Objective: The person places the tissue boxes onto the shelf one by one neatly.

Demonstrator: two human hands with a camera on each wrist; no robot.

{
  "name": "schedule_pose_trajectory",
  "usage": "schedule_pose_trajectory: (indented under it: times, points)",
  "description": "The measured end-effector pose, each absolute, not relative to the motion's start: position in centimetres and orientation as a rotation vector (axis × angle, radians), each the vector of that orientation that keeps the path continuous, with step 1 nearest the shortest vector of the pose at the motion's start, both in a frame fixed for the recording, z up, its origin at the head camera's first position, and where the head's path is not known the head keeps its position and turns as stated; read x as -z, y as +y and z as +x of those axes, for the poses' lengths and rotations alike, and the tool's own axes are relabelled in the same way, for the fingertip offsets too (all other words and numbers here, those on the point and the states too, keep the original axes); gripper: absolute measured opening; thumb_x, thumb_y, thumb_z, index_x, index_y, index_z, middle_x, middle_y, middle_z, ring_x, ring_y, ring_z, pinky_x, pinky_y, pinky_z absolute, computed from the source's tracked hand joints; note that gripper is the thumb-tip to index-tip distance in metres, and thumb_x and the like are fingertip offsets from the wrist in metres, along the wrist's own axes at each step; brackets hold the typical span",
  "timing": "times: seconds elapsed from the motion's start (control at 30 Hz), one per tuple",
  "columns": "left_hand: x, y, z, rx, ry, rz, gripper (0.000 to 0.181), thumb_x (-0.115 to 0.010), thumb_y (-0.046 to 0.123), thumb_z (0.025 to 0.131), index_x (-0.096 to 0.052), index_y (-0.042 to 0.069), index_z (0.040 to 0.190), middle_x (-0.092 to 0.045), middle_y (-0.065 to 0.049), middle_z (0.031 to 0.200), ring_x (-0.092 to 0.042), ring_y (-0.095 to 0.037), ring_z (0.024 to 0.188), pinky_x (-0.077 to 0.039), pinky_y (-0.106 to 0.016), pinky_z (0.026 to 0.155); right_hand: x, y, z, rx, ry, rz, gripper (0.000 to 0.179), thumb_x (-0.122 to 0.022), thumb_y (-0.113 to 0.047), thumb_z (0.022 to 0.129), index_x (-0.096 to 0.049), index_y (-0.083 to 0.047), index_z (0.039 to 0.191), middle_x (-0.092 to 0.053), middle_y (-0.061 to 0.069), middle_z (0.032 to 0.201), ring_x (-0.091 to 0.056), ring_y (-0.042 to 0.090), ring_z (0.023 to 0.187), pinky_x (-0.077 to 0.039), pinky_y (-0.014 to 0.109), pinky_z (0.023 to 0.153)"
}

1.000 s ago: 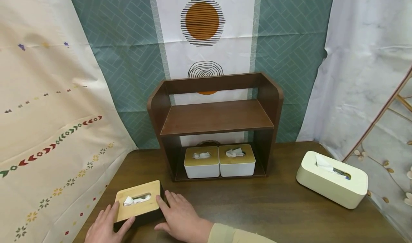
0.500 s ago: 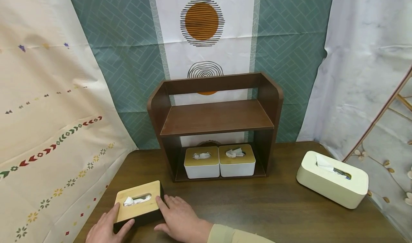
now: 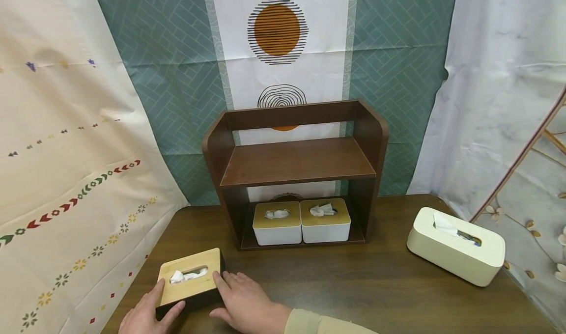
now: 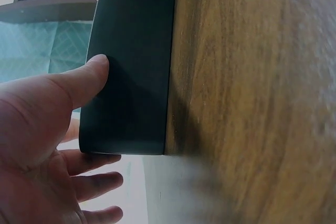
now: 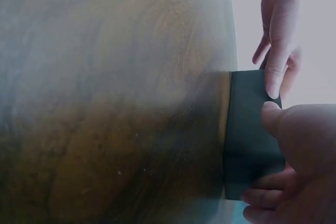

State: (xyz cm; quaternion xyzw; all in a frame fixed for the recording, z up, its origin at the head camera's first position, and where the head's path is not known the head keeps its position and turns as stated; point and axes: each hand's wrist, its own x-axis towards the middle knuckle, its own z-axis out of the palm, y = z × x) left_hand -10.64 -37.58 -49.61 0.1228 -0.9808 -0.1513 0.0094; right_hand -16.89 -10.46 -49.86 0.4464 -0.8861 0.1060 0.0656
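One tissue box [image 3: 191, 289] unmoved, left hand [image 3: 145, 312] touching, right hand [image 3: 248, 300] eased back

Smooth wood-look lid [image 3: 192, 289] on matt black tissue box [image 4: 134, 93]; thin paper tissue [image 3: 177, 276]; grained, faintly glossy wood-look table [image 3: 318, 285]; creased cloth backdrop [image 3: 172, 98].

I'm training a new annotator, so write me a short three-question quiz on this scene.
1. How many white boxes stand in the shelf unit?
2. True or false: the cream box stands outside the shelf unit.
3. Fill in: the left hand and right hand are at the dark box, whose top is ___ than its sides.

Key: 1. Two; 2. True; 3. lighter
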Motion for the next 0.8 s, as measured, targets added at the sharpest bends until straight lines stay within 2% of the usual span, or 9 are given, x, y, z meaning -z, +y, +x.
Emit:
schedule_pose_trajectory:
  times: [0.4,0.8]
  points:
    - [48.6,-36.8,-10.3,0.449,-3.051,0.432,0.111,-0.074,0.072,0.095,-0.043,-0.014,0.157,-0.056,-0.044,0.145,-0.055,-0.065,0.133,-0.036,-0.085,0.107,50.0,-10.8,-16.4,-0.412,-2.671,1.235,0.067,-0.056,-0.054,0.114,-0.049,-0.011,0.166,-0.066,0.011,0.152,-0.064,0.017,0.138,-0.053,0.032,0.112]
    - [47.0,-35.7,-9.9,0.491,-2.992,0.413,0.109,-0.074,0.068,0.098,-0.038,-0.014,0.161,-0.045,-0.042,0.157,-0.052,-0.063,0.138,-0.030,-0.085,0.112,49.0,-10.2,-16.0,-0.506,-2.627,1.189,0.062,-0.058,-0.051,0.114,-0.056,-0.010,0.161,-0.072,0.008,0.143,-0.072,0.016,0.124,-0.060,0.031,0.097]
